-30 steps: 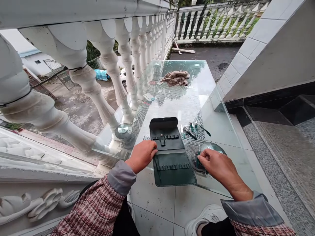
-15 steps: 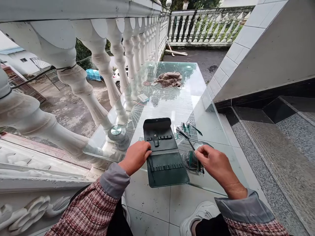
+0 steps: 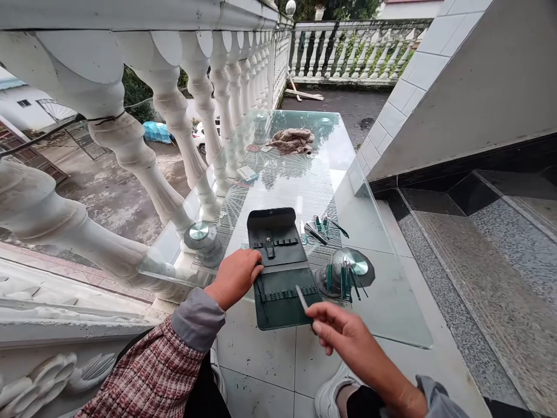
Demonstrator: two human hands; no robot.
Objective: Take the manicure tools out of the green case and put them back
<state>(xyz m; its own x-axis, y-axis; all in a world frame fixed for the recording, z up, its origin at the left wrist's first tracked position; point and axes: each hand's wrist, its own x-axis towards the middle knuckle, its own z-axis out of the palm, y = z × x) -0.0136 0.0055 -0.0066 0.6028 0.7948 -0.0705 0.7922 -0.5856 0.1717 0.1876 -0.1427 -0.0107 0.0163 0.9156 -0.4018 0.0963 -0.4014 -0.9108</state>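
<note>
A dark green manicure case [image 3: 278, 281] lies unfolded at the near edge of the glass table, its elastic loops running across both halves. My left hand [image 3: 237, 276] pinches the case's left edge; a thin dark tool [image 3: 262, 296] sits in the loops beside it. Over the lower half, my right hand [image 3: 342, 331] is closed on a nail file [image 3: 301, 298], its silver blade tilted up and left. To the right of the case are several slim green-handled tools [image 3: 346, 276]. Nail clippers [image 3: 322, 223] and small scissors [image 3: 310, 235] lie farther back.
The glass table [image 3: 369, 232] has round metal-capped supports [image 3: 200, 232]. A brown cloth [image 3: 290, 141] and a small card [image 3: 247, 173] lie farther along it. White balusters [image 3: 148, 157] line the left; stone steps [image 3: 478, 255] rise on the right.
My right hand has moved left and toward me, from above the loose tools to over the case's lower half, carrying the nail file. My left hand stays on the case's edge.
</note>
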